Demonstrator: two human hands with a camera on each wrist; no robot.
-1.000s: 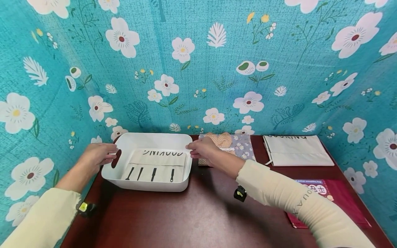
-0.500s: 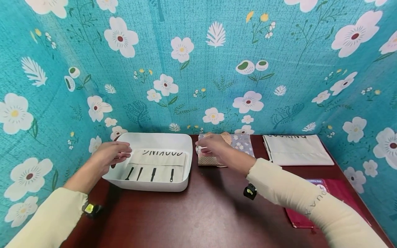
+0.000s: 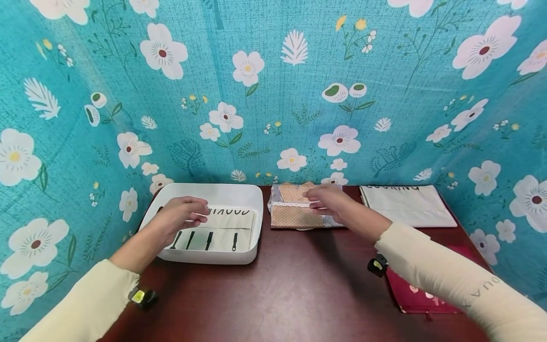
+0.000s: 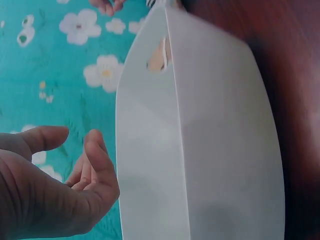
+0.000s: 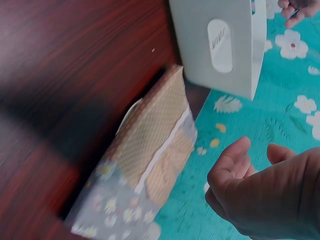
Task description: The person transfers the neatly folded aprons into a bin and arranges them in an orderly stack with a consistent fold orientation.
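My left hand (image 3: 181,216) hovers over the left part of a white plastic bin (image 3: 209,258), fingers loosely bent and holding nothing. Inside the bin lies a folded cream cloth (image 3: 226,221) printed with "COOKING" and black utensils; the hand covers part of it in the head view. To the right, my right hand (image 3: 331,202) is above a folded cloth (image 3: 292,217), orange with polka dots, white lace trim and grey daisy-print fabric. In the right wrist view this hand (image 5: 260,185) stands apart from the folded cloth (image 5: 155,135), its fingers relaxed with nothing between them.
Another folded cream cloth (image 3: 408,211) with black lettering lies at the back right of the dark red wooden table (image 3: 273,294). A dark red flat package (image 3: 410,292) lies near the right edge, partly under the right sleeve. A teal floral curtain (image 3: 265,156) hangs behind the table.
Both hands have left the bin's ends and moved to the right, the left one over the bin and the right one over the polka-dot cloth. The bin and cloths have stayed put.
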